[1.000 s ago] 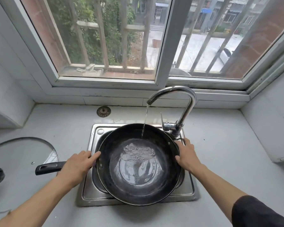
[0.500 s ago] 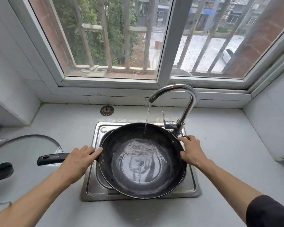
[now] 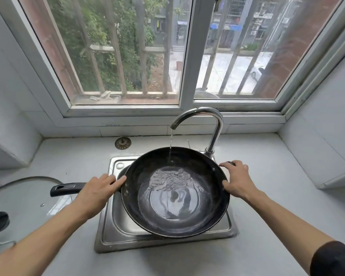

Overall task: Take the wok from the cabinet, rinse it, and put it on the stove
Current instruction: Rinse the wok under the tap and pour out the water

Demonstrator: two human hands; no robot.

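My left hand (image 3: 100, 193) grips the wok (image 3: 175, 193) where its black handle (image 3: 68, 189) meets the bowl, fingers closed over the joint; my right hand (image 3: 238, 181) curls over the far right rim, holding the small loop there; both hands are occupied. The wok sits between them over the steel sink (image 3: 116, 226), sunk into the tabletop (image 3: 267, 156), its long axis running left to right along the handle, so I judge my left hand does the tipping. Water pools in the bowl; beyond, the faucet (image 3: 205, 120) pours a thin stream onto the far wall. A glass lid (image 3: 28, 200) lies left; no writing is readable.
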